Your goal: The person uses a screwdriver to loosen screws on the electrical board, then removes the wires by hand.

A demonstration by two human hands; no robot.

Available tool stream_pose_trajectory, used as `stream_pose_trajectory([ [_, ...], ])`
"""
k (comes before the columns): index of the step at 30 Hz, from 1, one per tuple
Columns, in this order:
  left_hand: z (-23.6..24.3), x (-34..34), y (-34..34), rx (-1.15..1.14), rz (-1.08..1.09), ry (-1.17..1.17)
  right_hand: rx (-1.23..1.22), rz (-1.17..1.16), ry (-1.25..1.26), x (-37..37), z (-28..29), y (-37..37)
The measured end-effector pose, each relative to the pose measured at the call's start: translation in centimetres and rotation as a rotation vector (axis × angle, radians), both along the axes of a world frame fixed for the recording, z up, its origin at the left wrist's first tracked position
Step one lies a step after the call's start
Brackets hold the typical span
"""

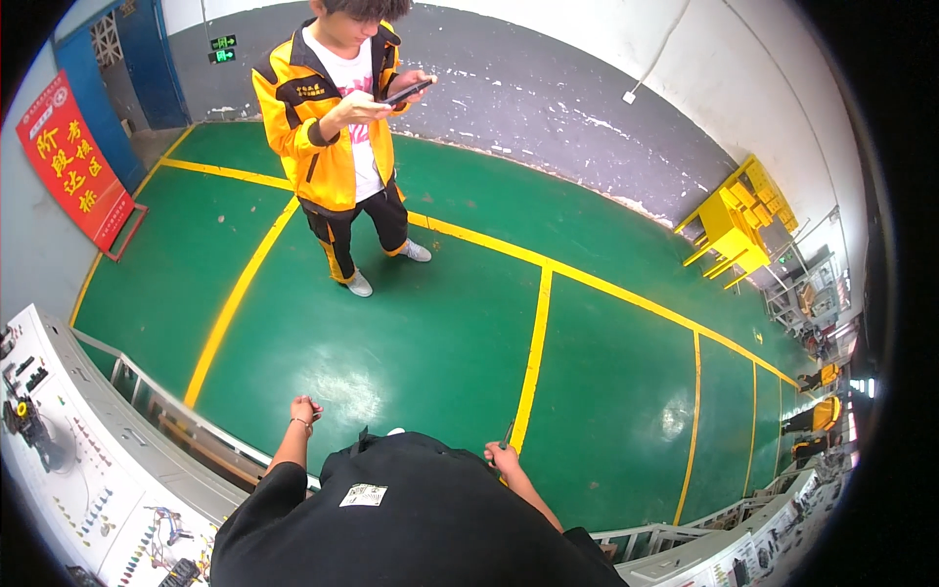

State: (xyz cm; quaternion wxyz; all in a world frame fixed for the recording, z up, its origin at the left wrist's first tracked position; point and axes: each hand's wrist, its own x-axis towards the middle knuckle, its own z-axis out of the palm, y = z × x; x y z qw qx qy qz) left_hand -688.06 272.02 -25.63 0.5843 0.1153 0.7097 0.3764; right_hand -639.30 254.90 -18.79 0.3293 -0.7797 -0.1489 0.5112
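Note:
My left hand (307,411) hangs out ahead on the left, above the green floor, with a thin band at the wrist. Its fingers are curled in, and whatever they may hold cannot be made out. On the right, my right hand (501,454) is closed around a slim dark stick-like object (508,433) whose tip points up and away. Too little of it shows to tell its kind. Neither hand touches a table or any other thing. Between my arms is my black shirt (430,519) with a pale label on it.
A person (337,127) in a yellow and black jacket stands ahead, holding a dark tablet or phone (408,92). Workbenches with small parts (98,470) run along the left and lower right. A red banner (76,161), stacked yellow stools (738,220) and yellow floor lines (533,352) are around.

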Motion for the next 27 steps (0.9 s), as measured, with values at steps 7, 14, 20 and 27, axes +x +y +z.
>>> stream_pose_trajectory([
  [7,-1.1,-2.2,-3.5,-0.094,-0.019,0.03,-0.221,-0.124,-0.067,3.5,-3.1,-7.4],
  [14,-2.5,-5.3,-4.3,-0.122,0.021,0.129,-0.31,-0.14,-0.043,5.2,-4.2,-12.8],
  [20,1.3,-10.2,7.9,0.525,0.025,0.781,-0.267,-0.048,-0.047,3.0,-3.3,-5.8],
  [27,37.8,7.8,14.8,1.535,-0.152,0.519,-0.03,0.083,-0.28,2.2,-6.0,-2.3],
])
